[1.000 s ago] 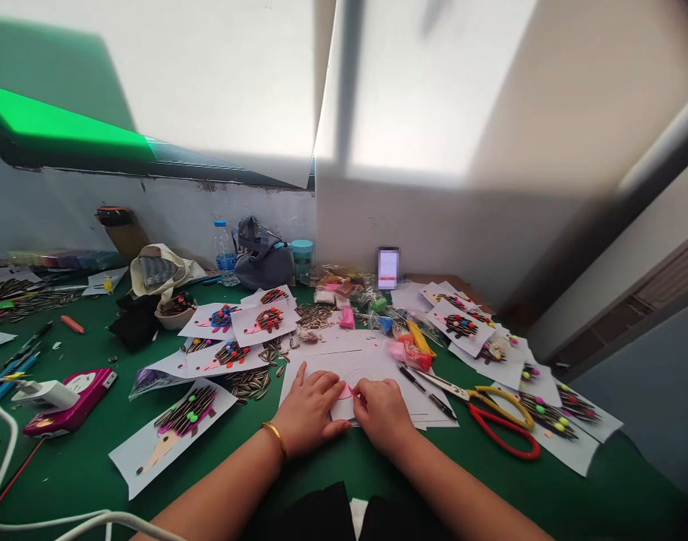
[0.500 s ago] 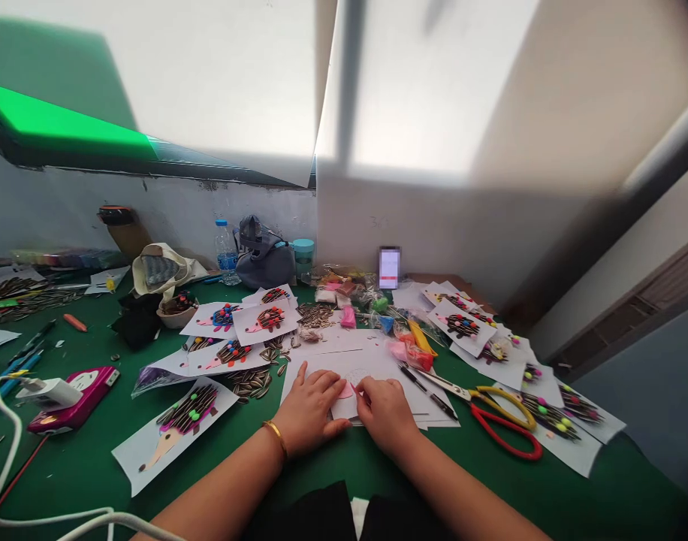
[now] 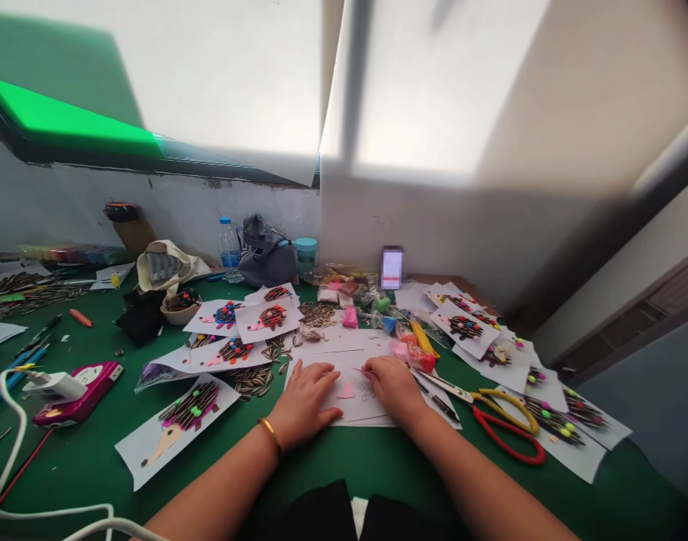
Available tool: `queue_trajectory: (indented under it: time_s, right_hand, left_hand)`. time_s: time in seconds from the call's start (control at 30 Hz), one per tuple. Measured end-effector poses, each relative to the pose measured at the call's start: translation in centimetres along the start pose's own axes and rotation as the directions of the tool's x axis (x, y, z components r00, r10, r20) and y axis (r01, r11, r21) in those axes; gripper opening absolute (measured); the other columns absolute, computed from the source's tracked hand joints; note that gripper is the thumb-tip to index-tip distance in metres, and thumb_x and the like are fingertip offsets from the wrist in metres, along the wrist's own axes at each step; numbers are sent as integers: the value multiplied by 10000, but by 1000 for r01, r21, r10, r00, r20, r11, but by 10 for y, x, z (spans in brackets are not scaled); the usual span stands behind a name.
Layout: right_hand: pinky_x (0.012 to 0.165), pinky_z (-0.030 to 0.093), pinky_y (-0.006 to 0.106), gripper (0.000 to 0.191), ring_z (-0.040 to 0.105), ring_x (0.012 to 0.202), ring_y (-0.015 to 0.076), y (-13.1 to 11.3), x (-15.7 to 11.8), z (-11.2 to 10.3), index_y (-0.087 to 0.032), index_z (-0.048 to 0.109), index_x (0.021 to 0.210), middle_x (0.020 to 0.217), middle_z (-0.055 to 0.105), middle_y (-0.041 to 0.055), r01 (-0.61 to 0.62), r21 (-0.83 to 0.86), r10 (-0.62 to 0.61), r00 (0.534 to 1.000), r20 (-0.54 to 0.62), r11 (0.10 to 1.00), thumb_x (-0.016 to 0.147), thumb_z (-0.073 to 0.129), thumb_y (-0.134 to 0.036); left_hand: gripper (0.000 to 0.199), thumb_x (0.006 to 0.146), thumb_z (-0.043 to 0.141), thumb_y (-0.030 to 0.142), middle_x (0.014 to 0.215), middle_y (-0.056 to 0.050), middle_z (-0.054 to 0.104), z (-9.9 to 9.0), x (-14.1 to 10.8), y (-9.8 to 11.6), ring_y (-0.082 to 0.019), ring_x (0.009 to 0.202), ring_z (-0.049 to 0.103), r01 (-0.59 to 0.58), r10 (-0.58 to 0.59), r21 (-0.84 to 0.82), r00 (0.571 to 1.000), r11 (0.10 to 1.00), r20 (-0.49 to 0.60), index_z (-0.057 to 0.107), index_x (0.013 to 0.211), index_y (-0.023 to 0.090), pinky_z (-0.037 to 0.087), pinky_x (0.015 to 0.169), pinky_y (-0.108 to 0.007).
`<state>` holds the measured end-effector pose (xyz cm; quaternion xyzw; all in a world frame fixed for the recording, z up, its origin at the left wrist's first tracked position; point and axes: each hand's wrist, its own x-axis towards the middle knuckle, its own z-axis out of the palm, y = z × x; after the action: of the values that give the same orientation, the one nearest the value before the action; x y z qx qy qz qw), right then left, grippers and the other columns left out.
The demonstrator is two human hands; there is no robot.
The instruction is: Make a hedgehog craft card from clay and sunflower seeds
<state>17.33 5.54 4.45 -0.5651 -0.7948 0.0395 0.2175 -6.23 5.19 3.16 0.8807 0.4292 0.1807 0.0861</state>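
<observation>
A white sheet lies before me with a pencil-like drawing of a hedgehog and a flat pink clay patch on it. My left hand rests on the sheet's left side, fingers spread, thumb beside the pink patch, holding nothing. My right hand is over the right side of the drawing, its fingers pinched together on a small pink piece at their tips. Sunflower seeds lie left of the sheet.
Finished hedgehog cards lie at the left and more cards at the right. Open scissors and a black pen lie right of the sheet. Clay packets, a phone and a bottle stand or lie behind.
My right hand has moved up and right from the pink patch, uncovering the drawing. My left hand has shifted slightly left, off the patch. The view has shifted a little.
</observation>
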Motion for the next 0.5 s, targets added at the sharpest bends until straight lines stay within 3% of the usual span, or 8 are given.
queue_trajectory:
  time_s: [0.17,0.33,0.4,0.5]
  right_hand:
    - [787,335,270,126,613,922,174,3,-14,0,-206,637,971,968,699,31,14,13,-15,997,76,1000,945,514,-211]
    - [727,308,281,158,585,830,182,-8,-36,-5,-200,624,910,846,669,36,-21,-70,26,996,80,997,964,477,-223]
    - [705,291,285,160,569,798,178,-11,-37,-8,-200,620,880,818,663,30,-39,-80,44,997,70,996,961,483,-221]
    - [726,265,300,137,564,833,174,-12,-27,-12,-223,643,875,860,687,18,-17,-71,20,999,38,997,946,526,-217]
  left_hand:
    - [633,727,762,427,1363,-108,536,-8,1,-8,-323,1289,460,103,-96,67,991,992,-92,541,1303,284,154,1135,-650]
    - [426,797,702,277,1312,-107,575,-11,4,-8,-321,1238,500,200,-167,156,964,967,-207,615,1214,267,238,1117,-612]
    - [363,820,668,238,1258,-98,602,-11,4,-4,-305,1193,525,192,-154,165,963,967,-221,637,1181,261,292,1101,-564]
    - [344,832,666,336,1215,-84,611,-11,5,3,-290,1151,530,89,-70,115,985,989,-160,644,1166,257,342,1068,-516]
